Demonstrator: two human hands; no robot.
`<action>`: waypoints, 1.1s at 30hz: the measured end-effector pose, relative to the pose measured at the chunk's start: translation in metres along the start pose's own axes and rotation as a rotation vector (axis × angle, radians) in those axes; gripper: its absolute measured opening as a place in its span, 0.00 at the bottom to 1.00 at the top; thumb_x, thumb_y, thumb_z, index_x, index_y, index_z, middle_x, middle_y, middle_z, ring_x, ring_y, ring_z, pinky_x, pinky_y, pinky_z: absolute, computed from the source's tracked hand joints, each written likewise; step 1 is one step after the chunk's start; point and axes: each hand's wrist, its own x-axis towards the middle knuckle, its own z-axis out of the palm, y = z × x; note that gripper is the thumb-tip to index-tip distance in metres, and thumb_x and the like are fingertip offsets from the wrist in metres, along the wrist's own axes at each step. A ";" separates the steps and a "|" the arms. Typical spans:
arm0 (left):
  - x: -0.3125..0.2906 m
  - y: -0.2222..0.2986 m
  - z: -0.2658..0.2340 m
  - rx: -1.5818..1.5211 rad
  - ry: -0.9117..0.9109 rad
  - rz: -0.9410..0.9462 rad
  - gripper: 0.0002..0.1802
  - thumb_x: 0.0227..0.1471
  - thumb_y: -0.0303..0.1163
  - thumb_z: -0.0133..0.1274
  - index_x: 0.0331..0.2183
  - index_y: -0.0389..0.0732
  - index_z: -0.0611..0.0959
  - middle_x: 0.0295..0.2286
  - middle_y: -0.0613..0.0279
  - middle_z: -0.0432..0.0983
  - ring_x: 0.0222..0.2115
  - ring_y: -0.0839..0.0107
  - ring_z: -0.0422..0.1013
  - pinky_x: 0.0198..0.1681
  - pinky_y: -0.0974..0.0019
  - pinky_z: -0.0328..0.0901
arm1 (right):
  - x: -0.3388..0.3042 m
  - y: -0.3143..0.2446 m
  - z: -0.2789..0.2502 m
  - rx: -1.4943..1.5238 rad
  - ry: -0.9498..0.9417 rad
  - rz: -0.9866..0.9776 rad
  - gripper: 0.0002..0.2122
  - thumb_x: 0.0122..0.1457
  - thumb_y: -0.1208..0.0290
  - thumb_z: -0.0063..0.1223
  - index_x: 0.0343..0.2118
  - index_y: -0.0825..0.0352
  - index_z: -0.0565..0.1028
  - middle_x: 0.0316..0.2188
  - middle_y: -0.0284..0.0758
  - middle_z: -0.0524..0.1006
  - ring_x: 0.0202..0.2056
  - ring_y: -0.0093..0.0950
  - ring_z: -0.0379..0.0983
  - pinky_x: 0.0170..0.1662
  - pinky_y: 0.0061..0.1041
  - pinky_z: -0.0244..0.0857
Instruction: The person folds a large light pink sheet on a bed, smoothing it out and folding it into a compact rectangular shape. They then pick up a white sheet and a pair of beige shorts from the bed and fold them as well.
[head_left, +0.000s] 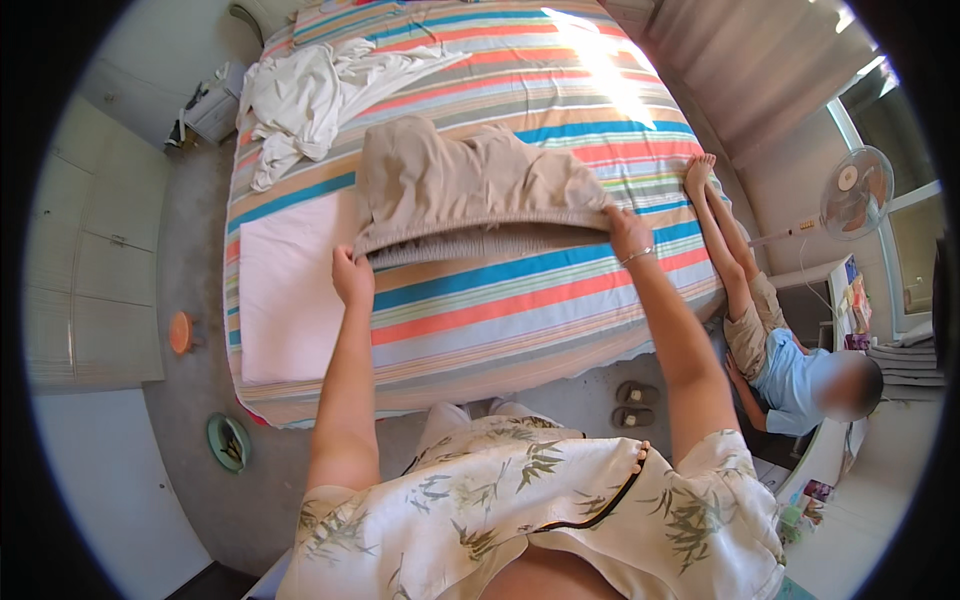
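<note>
Beige elastic-waist trousers or shorts [470, 185] are stretched wide between my hands, just above the bed. My left hand [352, 278] pinches the left end of the waistband, and my right hand [630, 236] grips its right end. The gathered waist opening faces me, while the rest of the garment spreads away over the striped bedsheet [500, 310]. How long the legs are cannot be made out. Close to my left hand, a flat pale pink cloth [285, 300] lies on the bed.
A crumpled white cloth [300, 100] lies at the bed's far left. On the right, a seated person [790, 375] rests both feet on the bed, near a standing fan [856, 193]. Slippers [635, 403], an orange stool [181, 332] and a green basin [229, 443] are on the floor.
</note>
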 end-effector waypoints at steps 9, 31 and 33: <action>-0.118 -0.108 0.024 0.274 -0.261 -0.258 0.13 0.42 0.25 0.43 0.36 0.41 0.71 0.32 0.46 0.73 0.36 0.49 0.69 0.38 0.54 0.63 | -0.155 0.035 0.200 0.676 -0.285 1.017 0.13 0.52 0.73 0.39 0.42 0.57 0.67 0.26 0.43 0.75 0.23 0.38 0.75 0.23 0.36 0.68; 0.177 0.139 -0.007 0.015 0.019 0.076 0.18 0.45 0.37 0.45 0.40 0.40 0.73 0.36 0.43 0.73 0.40 0.48 0.68 0.42 0.55 0.62 | 0.174 0.021 -0.084 0.096 0.494 0.239 0.12 0.51 0.70 0.42 0.40 0.55 0.71 0.33 0.45 0.75 0.36 0.44 0.71 0.37 0.42 0.65; 0.187 0.187 -0.034 -0.100 0.113 0.162 0.19 0.43 0.35 0.46 0.41 0.41 0.74 0.37 0.44 0.73 0.39 0.50 0.69 0.43 0.58 0.62 | 0.180 0.004 -0.134 0.132 0.620 0.251 0.12 0.51 0.70 0.42 0.39 0.54 0.70 0.31 0.45 0.75 0.34 0.47 0.71 0.35 0.43 0.65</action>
